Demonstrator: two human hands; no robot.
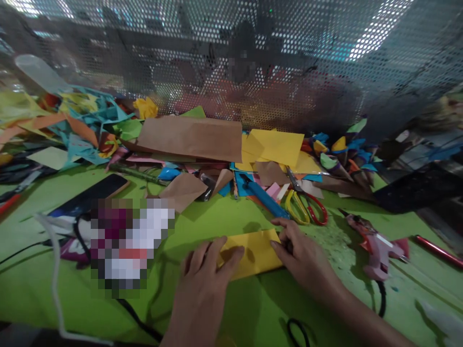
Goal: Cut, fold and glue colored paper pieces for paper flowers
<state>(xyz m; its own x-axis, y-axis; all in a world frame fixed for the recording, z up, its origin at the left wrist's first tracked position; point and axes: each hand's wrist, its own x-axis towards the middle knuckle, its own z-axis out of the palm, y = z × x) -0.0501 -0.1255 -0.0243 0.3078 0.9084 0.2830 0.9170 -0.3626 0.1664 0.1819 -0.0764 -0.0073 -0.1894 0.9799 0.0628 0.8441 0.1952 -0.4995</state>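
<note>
A folded strip of yellow paper lies low over the green tabletop in front of me. My left hand grips its left end, thumb on top and fingers curled around the far edge. At the right end, my right hand pinches the paper between thumb and bent fingers. Just beyond that hand are scissors with one yellow and one red handle, beside a blue cutter-like tool. The undersides of the fingers are hidden.
A pink glue gun with a black cord lies at right, near a red pen-like stick. At left are a phone, a blurred-out item and a white cable. Brown paper and colored scraps line the perforated metal screen.
</note>
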